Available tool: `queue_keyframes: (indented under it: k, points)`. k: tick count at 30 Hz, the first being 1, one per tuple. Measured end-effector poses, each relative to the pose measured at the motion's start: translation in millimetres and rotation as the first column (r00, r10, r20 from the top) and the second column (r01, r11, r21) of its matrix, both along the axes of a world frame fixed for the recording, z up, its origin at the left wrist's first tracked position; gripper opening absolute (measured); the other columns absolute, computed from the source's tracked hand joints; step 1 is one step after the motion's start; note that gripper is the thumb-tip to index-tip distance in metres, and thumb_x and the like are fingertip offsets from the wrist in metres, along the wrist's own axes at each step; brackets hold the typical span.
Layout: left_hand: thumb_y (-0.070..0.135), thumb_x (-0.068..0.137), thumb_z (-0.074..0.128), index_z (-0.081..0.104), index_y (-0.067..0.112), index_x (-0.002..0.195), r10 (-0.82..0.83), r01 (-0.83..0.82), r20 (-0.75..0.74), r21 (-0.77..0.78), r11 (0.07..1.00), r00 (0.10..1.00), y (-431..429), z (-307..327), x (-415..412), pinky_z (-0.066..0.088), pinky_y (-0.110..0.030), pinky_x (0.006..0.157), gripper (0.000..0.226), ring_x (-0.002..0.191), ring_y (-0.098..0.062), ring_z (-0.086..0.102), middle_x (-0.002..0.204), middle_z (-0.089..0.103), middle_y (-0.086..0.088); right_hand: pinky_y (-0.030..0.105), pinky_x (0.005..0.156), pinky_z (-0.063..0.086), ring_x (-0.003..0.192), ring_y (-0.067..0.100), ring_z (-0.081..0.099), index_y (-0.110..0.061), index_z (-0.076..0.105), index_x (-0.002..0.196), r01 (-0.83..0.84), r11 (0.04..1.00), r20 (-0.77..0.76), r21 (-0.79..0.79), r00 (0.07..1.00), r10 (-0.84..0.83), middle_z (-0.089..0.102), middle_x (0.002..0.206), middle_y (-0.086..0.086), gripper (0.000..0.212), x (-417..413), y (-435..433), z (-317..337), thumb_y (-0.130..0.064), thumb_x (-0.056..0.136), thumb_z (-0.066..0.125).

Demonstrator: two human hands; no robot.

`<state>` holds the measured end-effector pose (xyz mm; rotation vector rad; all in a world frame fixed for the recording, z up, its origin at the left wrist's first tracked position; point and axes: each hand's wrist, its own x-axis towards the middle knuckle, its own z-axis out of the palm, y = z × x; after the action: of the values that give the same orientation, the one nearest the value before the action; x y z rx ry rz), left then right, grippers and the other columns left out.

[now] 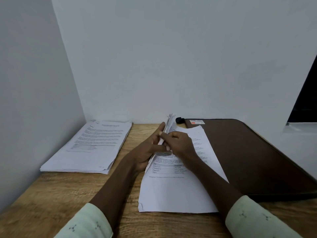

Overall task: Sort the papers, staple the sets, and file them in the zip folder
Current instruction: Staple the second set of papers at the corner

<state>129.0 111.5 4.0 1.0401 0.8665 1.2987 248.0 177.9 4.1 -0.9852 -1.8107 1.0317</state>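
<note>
Starting nearest the camera, two pale green sleeves, left (85, 222) and right (253, 219), frame the shot over a wood-grain worktop (60, 194). Bare forearms reach forward to the centre.

Flat under the arms lies a printed set of sheets (171, 191), turned slightly askew. It shows text and a small table, its near-left corner is crumpled, and the right forearm crosses it.

Above that, both hands are on a bundle of papers (169, 124) tipped up on its long edge, so we see it edge-on with ragged, fanned top corners. The left hand (151, 150) lays straight fingers along its left face with the thumb crossing the near edge. The right hand (180, 143) curls over it from the right, fingers gripping.

Out left, near the wall corner, sits a thick stack of printed pages (89, 148), its edges uneven. On the right lies a dark brown zip folder (248, 152), flat and closed, with a label (197, 121) at its far corner, and the flat sheets overlap its left edge. A small black object (179, 120) sits by the plain wall (171, 57), too small to identify.
</note>
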Motion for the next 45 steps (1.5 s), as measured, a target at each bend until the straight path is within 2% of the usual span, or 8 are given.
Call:
queue_keyframes:
  k: [4, 12, 20, 26, 30, 35, 39, 45]
  points:
    - [-0.018, 0.085, 0.057, 0.021, 0.039, 0.155, 0.071, -0.071, 0.012, -0.005, 0.997, 0.997, 1.8, 0.0, -8.7, 0.059, -0.040, 0.080, 0.098, 0.111, -0.033, 0.066, 0.145, 0.051, -0.007, 0.031, 0.063, 0.050, 0.053, 0.005, 0.056, -0.019, 0.067, 0.063, -0.027, 0.997, -0.048, -0.067, 0.999, 0.024, 0.066, 0.060, -0.008, 0.025, 2.2, 2.5, -1.0, -0.026, 0.085, 0.072]
    - [-0.002, 0.090, 0.064, 0.051, 0.029, 0.137, 0.188, -0.185, -0.071, 0.038, 0.982, 0.980, 0.2, 1.1, -9.3, 0.059, -0.042, 0.083, 0.058, 0.101, -0.035, 0.070, 0.121, 0.070, -0.013, 0.026, 0.057, 0.048, 0.054, 0.009, 0.057, -0.016, 0.070, 0.073, -0.009, 0.993, -0.132, -0.116, 0.991, -0.007, 0.064, 0.057, -0.006, 0.026, 1.4, 3.5, -0.4, -0.039, 0.080, 0.078]
    - [-0.019, 0.090, 0.043, 0.047, 0.011, 0.140, 0.276, -0.259, 0.237, -0.101, 0.961, 0.932, 4.7, -12.1, -31.6, 0.060, -0.047, 0.082, 0.059, 0.115, -0.041, 0.063, 0.127, 0.065, -0.019, 0.034, 0.065, 0.060, 0.081, 0.022, 0.072, -0.012, 0.066, 0.099, 0.012, 0.979, -0.240, -0.206, 0.969, -0.062, 0.074, 0.097, 0.006, 0.014, 3.2, 8.7, -4.1, -0.019, 0.088, 0.070]
    - [-0.017, 0.091, 0.044, 0.053, 0.013, 0.132, 0.298, -0.282, 0.244, -0.096, 0.955, 0.923, 3.3, -9.7, -27.4, 0.061, -0.044, 0.079, 0.052, 0.107, -0.036, 0.066, 0.124, 0.068, -0.018, 0.038, 0.072, 0.062, 0.093, 0.018, 0.070, -0.015, 0.049, 0.121, 0.075, 0.989, -0.258, -0.127, 0.960, -0.106, 0.070, 0.110, 0.004, 0.046, 1.9, 6.7, -6.8, -0.016, 0.084, 0.075]
    - [-0.002, 0.096, 0.050, 0.060, 0.013, 0.125, 0.309, -0.297, 0.183, -0.090, 0.951, 0.933, 0.7, -6.5, -22.6, 0.062, -0.039, 0.074, 0.035, 0.102, -0.031, 0.068, 0.120, 0.070, -0.016, 0.008, 0.061, 0.048, 0.073, 0.009, 0.060, -0.026, 0.030, 0.142, 0.191, 0.967, -0.235, 0.170, 0.961, -0.148, 0.059, 0.086, -0.002, 0.075, 2.6, -0.5, -7.0, -0.009, 0.083, 0.074]
    - [-0.002, 0.091, 0.059, 0.056, 0.000, 0.126, 0.246, -0.239, 0.167, -0.064, 0.969, 0.955, -0.2, -8.9, -21.2, 0.061, -0.039, 0.075, 0.036, 0.095, -0.032, 0.067, 0.117, 0.067, -0.023, 0.011, 0.052, 0.042, 0.057, 0.005, 0.061, -0.018, 0.070, 0.103, 0.164, 0.941, -0.095, 0.296, 0.985, -0.142, 0.073, 0.086, -0.001, 0.012, -0.4, -2.7, -11.2, -0.019, 0.092, 0.066]
    - [-0.010, 0.085, 0.061, 0.062, 0.001, 0.111, 0.171, -0.167, 0.054, -0.061, 0.984, 0.984, 2.9, -9.5, -18.7, 0.059, -0.038, 0.077, 0.028, 0.088, -0.033, 0.065, 0.111, 0.066, -0.023, 0.027, 0.064, 0.055, 0.058, 0.017, 0.070, -0.022, 0.070, 0.072, 0.092, 0.996, -0.125, -0.004, 0.988, -0.092, 0.071, 0.068, -0.003, 0.034, -1.7, -5.3, -3.2, -0.050, 0.090, 0.063]
    - [-0.013, 0.079, 0.067, 0.062, 0.009, 0.099, 0.181, -0.180, 0.039, -0.026, 0.983, 0.983, 5.1, -11.5, -19.0, 0.059, -0.037, 0.075, 0.030, 0.087, -0.029, 0.068, 0.108, 0.069, -0.013, 0.048, 0.079, 0.059, 0.084, 0.022, 0.071, -0.006, 0.074, 0.094, 0.123, 0.985, -0.147, -0.121, 0.979, -0.140, 0.074, 0.090, 0.004, 0.021, -1.4, 2.0, -5.1, -0.025, 0.088, 0.071]
